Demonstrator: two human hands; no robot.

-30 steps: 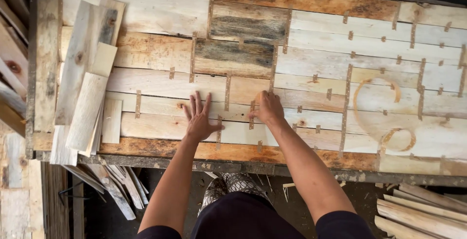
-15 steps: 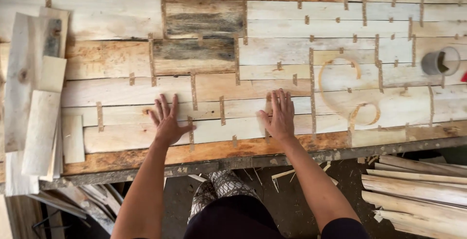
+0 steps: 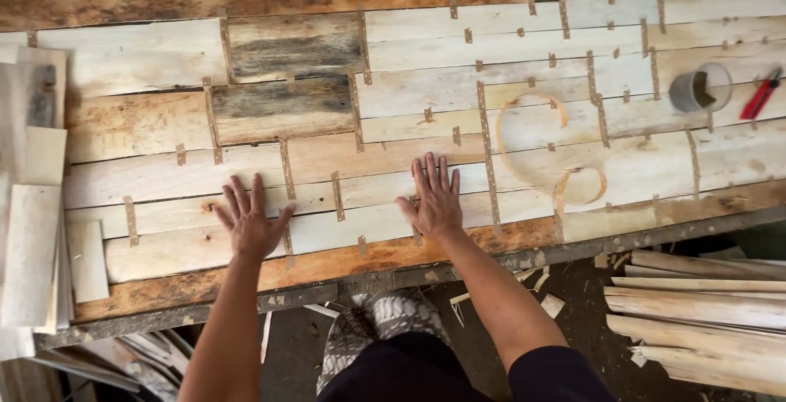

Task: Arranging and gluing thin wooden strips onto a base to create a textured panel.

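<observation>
Left hand (image 3: 250, 226) and right hand (image 3: 435, 201) press flat, fingers wide, holding nothing, on near planks (image 3: 344, 230). Planks laid and taped across surface (image 3: 205, 287); spare boards (image 3: 33, 230) left.

The long tabletop of pale rough-sawn wooden planks (image 3: 426, 107) looks matt and unfinished, with two weathered grey-brown boards (image 3: 286, 74); a small red plastic-looking tool (image 3: 760, 95) appears smooth.

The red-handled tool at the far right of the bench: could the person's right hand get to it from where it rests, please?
Probably yes. The right hand lies flat on the planks, and the bench top towards the red-handled tool holds only the small round container beside it. It is a long sideways stretch, so a lean may be needed.
</observation>
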